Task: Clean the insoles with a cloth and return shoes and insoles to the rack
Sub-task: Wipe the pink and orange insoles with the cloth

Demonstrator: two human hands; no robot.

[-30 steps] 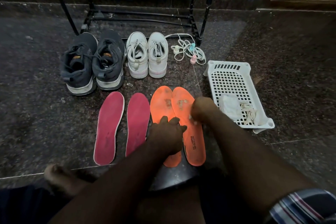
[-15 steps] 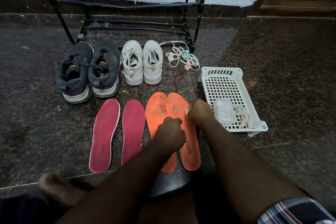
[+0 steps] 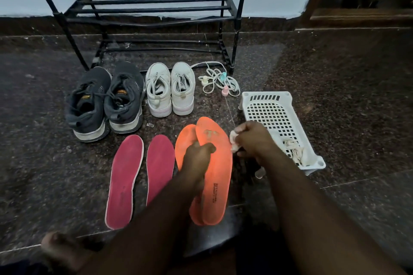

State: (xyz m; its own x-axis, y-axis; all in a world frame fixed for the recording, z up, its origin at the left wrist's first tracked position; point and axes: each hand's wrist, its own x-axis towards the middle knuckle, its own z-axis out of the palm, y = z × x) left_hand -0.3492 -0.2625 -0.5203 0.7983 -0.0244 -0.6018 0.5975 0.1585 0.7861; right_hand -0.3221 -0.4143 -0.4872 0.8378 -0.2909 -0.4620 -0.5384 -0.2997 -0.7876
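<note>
Two orange insoles lie on the dark floor; the right one (image 3: pixel 218 174) is tilted up over the left one (image 3: pixel 183 143). My left hand (image 3: pixel 197 155) grips the right orange insole by its left edge. My right hand (image 3: pixel 251 140) holds a small white cloth (image 3: pixel 233 139) beside that insole's right edge. Two red insoles (image 3: pixel 125 178) (image 3: pixel 159 163) lie flat to the left. A dark grey pair of shoes (image 3: pixel 105 100) and a white pair (image 3: pixel 171 89) stand behind them, in front of the black shoe rack (image 3: pixel 156 6).
A white perforated plastic basket (image 3: pixel 268 105) with crumpled cloth in its near corner sits right of my right hand. A tangle of pale laces with small clips (image 3: pixel 220 81) lies by the rack's right leg. My bare foot (image 3: pixel 64 250) is at lower left.
My left hand has lifted the right orange insole so that it overlaps the left one. My right hand moved right, off the insole, with the cloth. The camera tilted up.
</note>
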